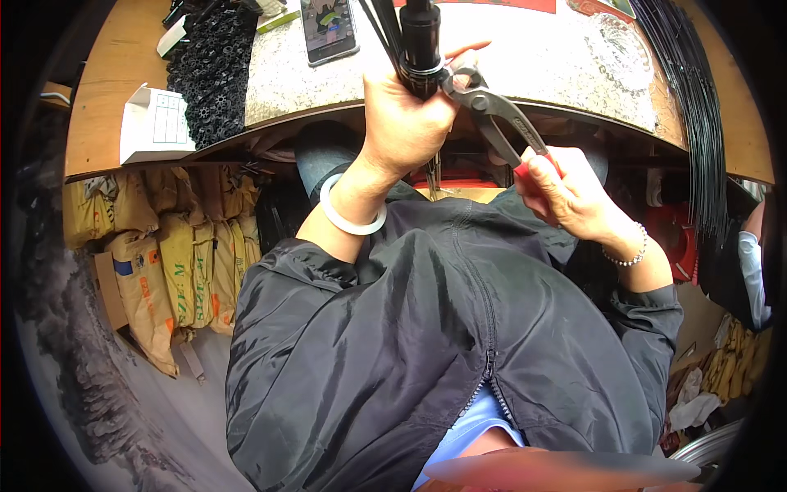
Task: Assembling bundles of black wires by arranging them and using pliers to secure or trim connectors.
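a person in a dark zip jacket [459, 328] works at the edge of a speckled stone-topped workbench [541, 57], seen from above. the left hand [406, 115] is wrapped tight around a black cylindrical tube [420, 37] held upright over the bench edge, with a bunch of thin black rods [384, 29] rising beside it; a pale jade-like bangle [351, 209] circles that wrist. the right hand [566, 193], wearing a beaded bracelet [627, 254], is clenched on the red handles of a pair of end-cutting pincers [492, 111], whose head meets a thin wire ring around the tube just beside the left thumb. how far the pincer head is closed cannot be made out.

on the bench to the left lie a smartphone [328, 29] with its screen lit, a heap of small black gear-shaped parts [213, 66] and 1 small white cardboard box [156, 123]. long black rods [697, 107] curve along the right rim. yellow-brown sacks [172, 254] are stacked under the bench at left.
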{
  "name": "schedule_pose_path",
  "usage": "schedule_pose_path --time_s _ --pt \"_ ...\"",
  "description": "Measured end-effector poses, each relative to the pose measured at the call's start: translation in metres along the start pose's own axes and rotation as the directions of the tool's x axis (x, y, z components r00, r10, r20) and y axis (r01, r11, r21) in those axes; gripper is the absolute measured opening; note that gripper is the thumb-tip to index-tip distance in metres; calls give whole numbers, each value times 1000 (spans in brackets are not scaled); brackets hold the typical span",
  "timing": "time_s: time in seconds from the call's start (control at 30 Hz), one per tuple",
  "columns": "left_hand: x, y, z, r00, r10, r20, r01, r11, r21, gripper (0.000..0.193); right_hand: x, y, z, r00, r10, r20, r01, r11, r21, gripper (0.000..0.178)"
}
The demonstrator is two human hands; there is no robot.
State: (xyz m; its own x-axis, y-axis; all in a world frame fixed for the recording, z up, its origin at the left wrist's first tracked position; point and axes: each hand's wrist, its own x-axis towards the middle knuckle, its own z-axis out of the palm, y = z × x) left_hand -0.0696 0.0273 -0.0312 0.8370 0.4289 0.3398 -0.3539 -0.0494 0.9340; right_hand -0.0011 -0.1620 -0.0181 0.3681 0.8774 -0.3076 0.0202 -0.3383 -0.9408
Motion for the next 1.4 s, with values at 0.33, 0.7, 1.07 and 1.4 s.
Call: schedule_pose_path --time_s 0.33,0.7,1.07,1.4 --pt "3 14 -7 999 -4 -50 7 999 44 26 35 55 -169 699 -504 -506 -183 558 -809 29" --pt "4 16 0 1000 17 7 -17 1000 6 26 56 42 -219 835 -287 -470 -392 291 -873 34" --pt "5 18 2 998 -18 -53 16 999 -34 16 53 43 -219 706 -446 -550 -432 343 -834 36" --pt "0 16 18 997 52 55 -55 997 52 23 37 -22 -30 822 -420 -385 444 895 -27 26"
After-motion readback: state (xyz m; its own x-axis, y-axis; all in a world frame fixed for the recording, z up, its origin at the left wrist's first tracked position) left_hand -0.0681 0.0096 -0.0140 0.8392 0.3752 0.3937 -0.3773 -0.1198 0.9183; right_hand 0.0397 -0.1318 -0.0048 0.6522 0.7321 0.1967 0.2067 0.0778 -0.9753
